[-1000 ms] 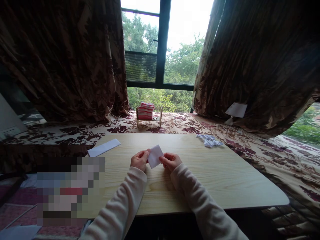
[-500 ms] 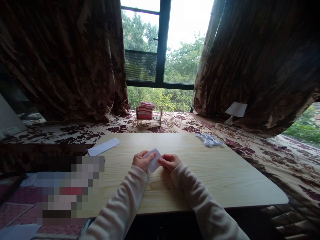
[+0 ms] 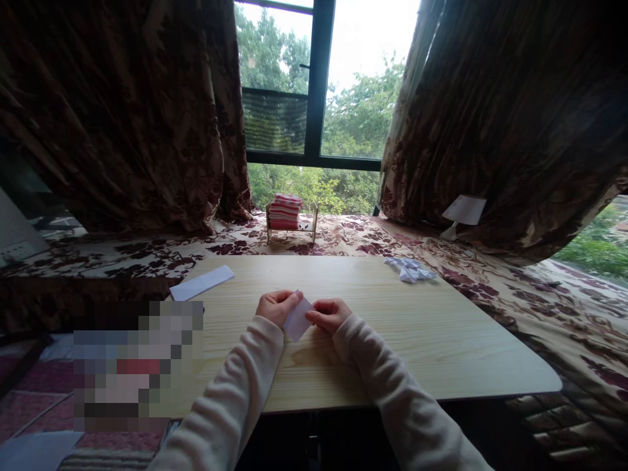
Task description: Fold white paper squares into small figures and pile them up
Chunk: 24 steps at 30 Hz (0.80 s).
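Note:
A small folded piece of white paper (image 3: 298, 320) is held between my two hands, above the middle of the wooden table (image 3: 441, 353). My left hand (image 3: 275, 307) pinches its upper left edge, thumb near the top corner. On the other side, my right hand (image 3: 330, 314) grips the right corner between thumb and fingers. The paper hides part of the left fingers. Both wrists are in pale, loose sleeves.
Toward the back left of the table lies a stack of white paper strips (image 3: 203, 282). Several folded white paper pieces (image 3: 411, 269) are heaped at the back right. Beyond stand a small rack with striped cloths (image 3: 285, 212) and a white lamp (image 3: 464, 210). A blurred patch covers the left.
My left thumb has slid from the paper's face up to its top corner, uncovering more of the sheet. The view has tilted slightly.

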Motion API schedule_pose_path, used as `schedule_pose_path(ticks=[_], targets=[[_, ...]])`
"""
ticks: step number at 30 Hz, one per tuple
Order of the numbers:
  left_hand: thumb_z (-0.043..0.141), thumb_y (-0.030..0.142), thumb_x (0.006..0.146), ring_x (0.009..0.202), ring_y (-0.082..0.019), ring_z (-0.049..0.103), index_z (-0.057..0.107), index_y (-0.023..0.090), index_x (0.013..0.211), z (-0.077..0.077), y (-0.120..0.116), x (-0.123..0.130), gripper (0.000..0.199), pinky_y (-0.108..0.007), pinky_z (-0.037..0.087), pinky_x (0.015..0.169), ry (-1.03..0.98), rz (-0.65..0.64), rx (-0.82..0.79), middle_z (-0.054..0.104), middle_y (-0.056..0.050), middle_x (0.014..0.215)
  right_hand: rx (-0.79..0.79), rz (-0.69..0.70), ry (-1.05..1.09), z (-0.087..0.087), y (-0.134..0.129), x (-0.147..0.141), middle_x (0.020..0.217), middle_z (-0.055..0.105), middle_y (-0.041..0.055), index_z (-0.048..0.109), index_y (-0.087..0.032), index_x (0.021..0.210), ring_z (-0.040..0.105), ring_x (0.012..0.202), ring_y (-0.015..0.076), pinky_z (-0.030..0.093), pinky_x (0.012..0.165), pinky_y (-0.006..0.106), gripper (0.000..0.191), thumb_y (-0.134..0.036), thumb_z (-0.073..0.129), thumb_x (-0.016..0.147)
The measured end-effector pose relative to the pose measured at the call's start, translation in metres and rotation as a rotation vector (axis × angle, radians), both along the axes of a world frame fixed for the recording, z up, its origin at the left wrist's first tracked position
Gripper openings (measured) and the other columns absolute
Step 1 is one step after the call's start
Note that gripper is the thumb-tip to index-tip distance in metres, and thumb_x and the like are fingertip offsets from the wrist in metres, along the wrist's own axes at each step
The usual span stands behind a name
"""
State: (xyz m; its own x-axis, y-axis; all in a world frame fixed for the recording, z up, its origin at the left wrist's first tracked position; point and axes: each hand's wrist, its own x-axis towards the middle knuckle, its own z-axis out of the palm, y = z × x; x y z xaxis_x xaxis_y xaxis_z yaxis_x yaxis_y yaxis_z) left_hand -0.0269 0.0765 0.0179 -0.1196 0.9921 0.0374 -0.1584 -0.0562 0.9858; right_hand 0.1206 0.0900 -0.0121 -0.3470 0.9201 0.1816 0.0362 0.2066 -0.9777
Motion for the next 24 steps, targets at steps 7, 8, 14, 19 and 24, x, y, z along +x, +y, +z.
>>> schedule_pose_path(ticks=[7,8,14,19,24], targets=[[0.074,0.034,0.049,0.046,-0.01,0.05,0.07,0.01,0.062,-0.0035,0.0057,-0.0014,0.027,-0.02,0.038,0.044,-0.017,0.055,-0.017,0.063,-0.002,0.052,-0.008,0.027,-0.006,0.0021,-0.001,-0.0008,0.04,0.047,-0.0053,0.06,-0.013,0.055,0.036,0.038,0.0054,0.025,0.039,0.021,0.026,-0.037,0.068,0.06],[0.074,0.035,0.049,0.045,-0.01,0.05,0.069,0.01,0.062,-0.0044,0.0065,-0.0016,0.028,-0.02,0.038,0.043,-0.02,0.061,-0.023,0.063,-0.002,0.051,-0.01,0.025,-0.004,0.002,-0.0009,-0.0008,0.04,0.047,-0.0052,0.06,-0.013,0.055,0.036,0.038,0.0054,0.025,0.039,0.021,0.026,-0.037,0.068,0.06],[0.075,0.043,0.045,0.042,-0.01,0.048,0.067,0.01,0.062,-0.0083,0.0086,-0.0013,0.038,-0.022,0.038,0.041,0.007,0.049,-0.02,0.061,-0.002,0.049,-0.025,-0.004,0.033,0.0,0.0023,0.0021,0.04,0.047,-0.0049,0.06,-0.013,0.058,0.037,0.037,0.0063,0.026,0.038,0.021,0.03,-0.042,0.067,0.061],[0.07,0.05,0.048,0.041,-0.008,0.042,0.064,0.011,0.053,-0.0089,0.0084,-0.0025,0.04,-0.019,0.032,0.039,0.103,0.082,0.038,0.055,0.001,0.044,-0.051,-0.024,0.066,0.0009,0.0044,0.0042,0.04,0.049,-0.0038,0.061,-0.014,0.057,0.04,0.037,0.0074,0.029,0.038,0.021,0.034,-0.047,0.067,0.059],[0.068,0.052,0.052,0.038,-0.006,0.033,0.055,0.013,0.042,-0.0075,0.0094,-0.0048,0.042,-0.019,0.024,0.037,0.238,0.192,0.073,0.041,0.005,0.037,-0.075,-0.046,0.101,0.0032,0.0035,0.0008,0.042,0.051,-0.0028,0.061,-0.014,0.055,0.041,0.038,0.0074,0.03,0.038,0.021,0.034,-0.046,0.07,0.056]])
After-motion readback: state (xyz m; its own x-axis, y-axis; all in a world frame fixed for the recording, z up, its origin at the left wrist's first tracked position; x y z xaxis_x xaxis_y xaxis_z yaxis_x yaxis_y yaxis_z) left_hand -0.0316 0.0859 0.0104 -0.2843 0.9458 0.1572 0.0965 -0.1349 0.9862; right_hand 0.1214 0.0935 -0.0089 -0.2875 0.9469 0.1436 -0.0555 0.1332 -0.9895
